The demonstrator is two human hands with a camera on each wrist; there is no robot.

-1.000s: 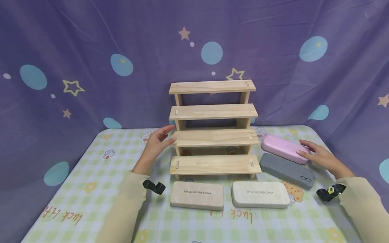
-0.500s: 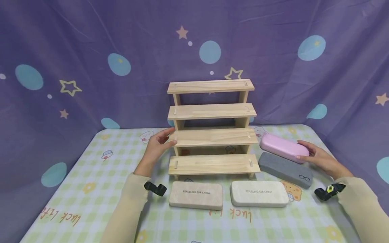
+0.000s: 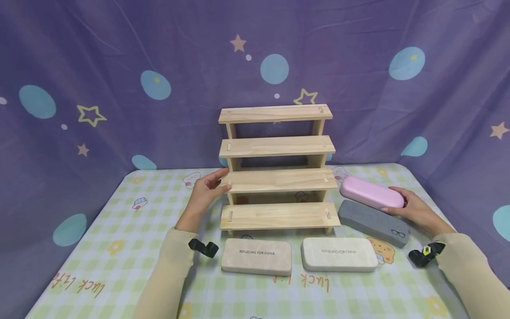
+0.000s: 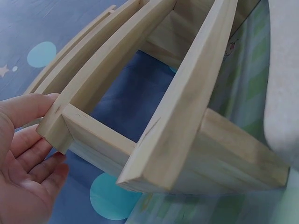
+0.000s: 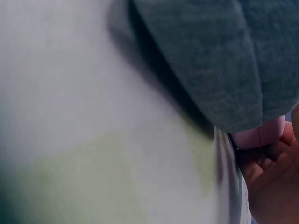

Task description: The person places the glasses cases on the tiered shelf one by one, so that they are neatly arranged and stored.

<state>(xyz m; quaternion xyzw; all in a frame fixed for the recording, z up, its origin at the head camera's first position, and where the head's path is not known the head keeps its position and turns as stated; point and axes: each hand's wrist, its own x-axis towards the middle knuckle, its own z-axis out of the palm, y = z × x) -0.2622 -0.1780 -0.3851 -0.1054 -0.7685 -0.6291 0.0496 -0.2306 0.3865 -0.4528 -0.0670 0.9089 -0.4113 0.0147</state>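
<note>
A four-tier wooden stepped shelf [image 3: 279, 180] stands on the table, and my left hand [image 3: 203, 195] holds the left end of its second board from the bottom. In the left wrist view the thumb of that hand [image 4: 28, 158] lies on the board end, with the fingers below it. At the right, a pink glasses case [image 3: 370, 191] has my right hand [image 3: 418, 210] around its right end, thumb on the near side and fingers over the far side. Just in front of it lies a grey glasses case [image 3: 374, 222], which covers much of the right wrist view.
In front of the shelf lie a beige case [image 3: 256, 257] and a white case [image 3: 338, 254], both lettered "REFUELING FOR CHINA". A checkered cloth [image 3: 119, 257] covers the table. Behind hangs a purple curtain [image 3: 191, 88] with stars and blue spots.
My right hand has moved slightly left and closed around the right end of the pink case. The left hand has come in against the board end. The view has shifted slightly.
</note>
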